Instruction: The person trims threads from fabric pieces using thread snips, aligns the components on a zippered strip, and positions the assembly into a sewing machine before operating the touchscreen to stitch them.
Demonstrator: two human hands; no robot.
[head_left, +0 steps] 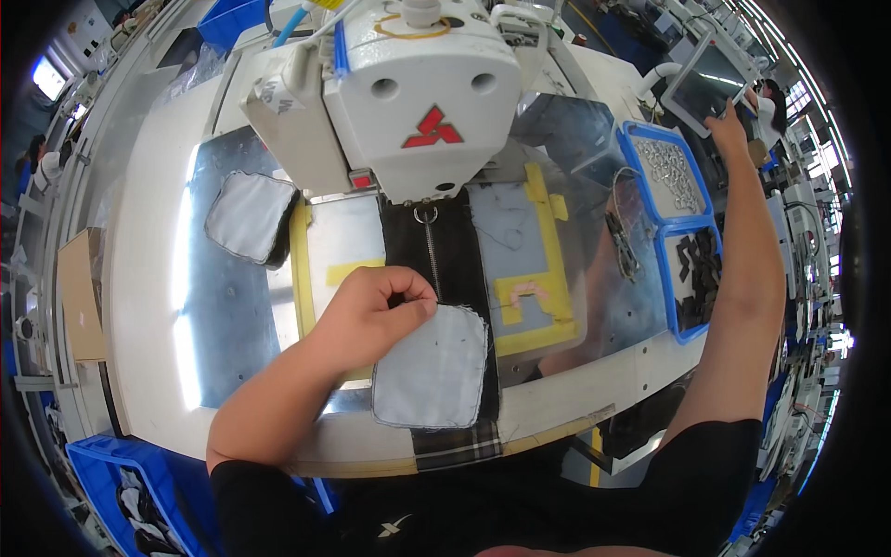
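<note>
**Left hand on fabric patch at sewing station; right hand at raised screen**

The person's left hand [376, 316] rests on the work plate [232, 316] in front of the white sewing machine head [408, 102]. Its thumb and fingers are pinched shut on the upper left corner of a grey fabric patch [434, 367]. The patch lies flat on a black zippered strip [445, 255] that runs from under the machine head toward the table edge, where a plaid fabric end [457, 446] hangs over.

The right hand [729, 121] is stretched up and away to the right, touching the edge of a tilted screen [701, 88]. Whether its fingers are closed cannot be told.

A second grey patch [249, 215] lies on the plate to the left, well apart from the first. Two blue trays stand to the right: one [636, 139] holding metal parts, one [664, 269] holding dark pieces. Yellow tape [548, 278] marks the plate beside the strip.
</note>
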